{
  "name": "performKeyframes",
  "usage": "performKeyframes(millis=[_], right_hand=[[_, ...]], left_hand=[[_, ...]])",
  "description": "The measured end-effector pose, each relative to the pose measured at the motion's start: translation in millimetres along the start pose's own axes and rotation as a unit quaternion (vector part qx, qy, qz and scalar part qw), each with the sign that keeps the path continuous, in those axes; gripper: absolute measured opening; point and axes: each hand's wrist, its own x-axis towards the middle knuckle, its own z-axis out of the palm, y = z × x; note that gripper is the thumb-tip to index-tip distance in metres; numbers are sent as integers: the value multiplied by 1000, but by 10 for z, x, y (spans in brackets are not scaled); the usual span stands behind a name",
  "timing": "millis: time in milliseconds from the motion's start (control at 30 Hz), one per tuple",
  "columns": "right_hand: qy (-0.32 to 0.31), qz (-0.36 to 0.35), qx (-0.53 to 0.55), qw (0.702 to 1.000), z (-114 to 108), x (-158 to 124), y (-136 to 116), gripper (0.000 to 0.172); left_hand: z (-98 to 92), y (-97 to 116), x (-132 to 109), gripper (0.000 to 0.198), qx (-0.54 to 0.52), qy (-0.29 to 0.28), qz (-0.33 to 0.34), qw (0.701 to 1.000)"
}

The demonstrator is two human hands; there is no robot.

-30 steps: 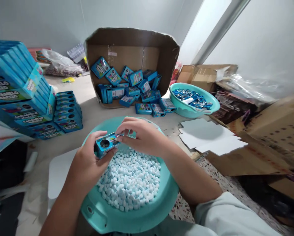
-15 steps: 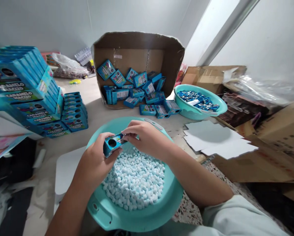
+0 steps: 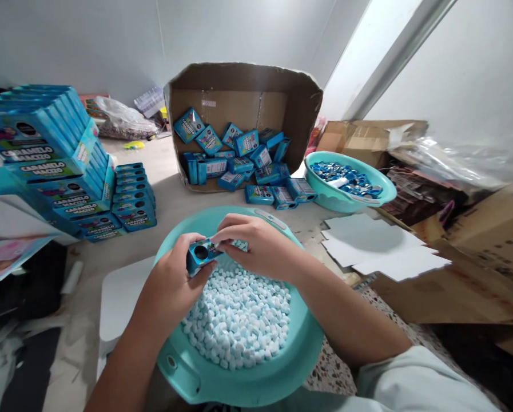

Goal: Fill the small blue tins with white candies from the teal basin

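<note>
Caramelo Macizo box [image 3: 209,252], long axis rising rightward.
The left hand [image 3: 174,280] grips its left end, round hole [image 3: 201,252] facing the viewer; the right hand [image 3: 256,249] bunches at the other, hold unclear.

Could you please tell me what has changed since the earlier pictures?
The view shifted, so things appear further right. The fingers of the right hand are slightly nearer the round hole in the small blue box. Nothing was visibly released; the left hand still holds the box over the tub.
</note>
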Motion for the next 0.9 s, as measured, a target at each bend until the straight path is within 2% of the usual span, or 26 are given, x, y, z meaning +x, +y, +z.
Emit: performKeyframes(millis=[300,533,633,733,833,867,900], right_hand=[[52,-68,93,992,119,26,-3,15],[64,-65,182,979,177,38,-50,14],[85,-48,239,966,220,38,-87,16],[184,13,267,946,247,61,-26,15],[276,148,316,896,327,81,189,26],[267,213,324,882,383,78,271,33],[231,280,316,876,455,68,344,39]], left_hand=[[-6,-11,3,30,-39,-29,39,998],[-24,7,2,35,-56,-32,21,998],[-17,3,-2,37,-56,-13,12,998],[-12,-10,-1,44,-54,39,-23,998],[-17,-7,13,45,-48,83,-87,992],[-20,0,19,44,-44,90,-109,989],[-22,9,25,43,-38,92,-127,987]])
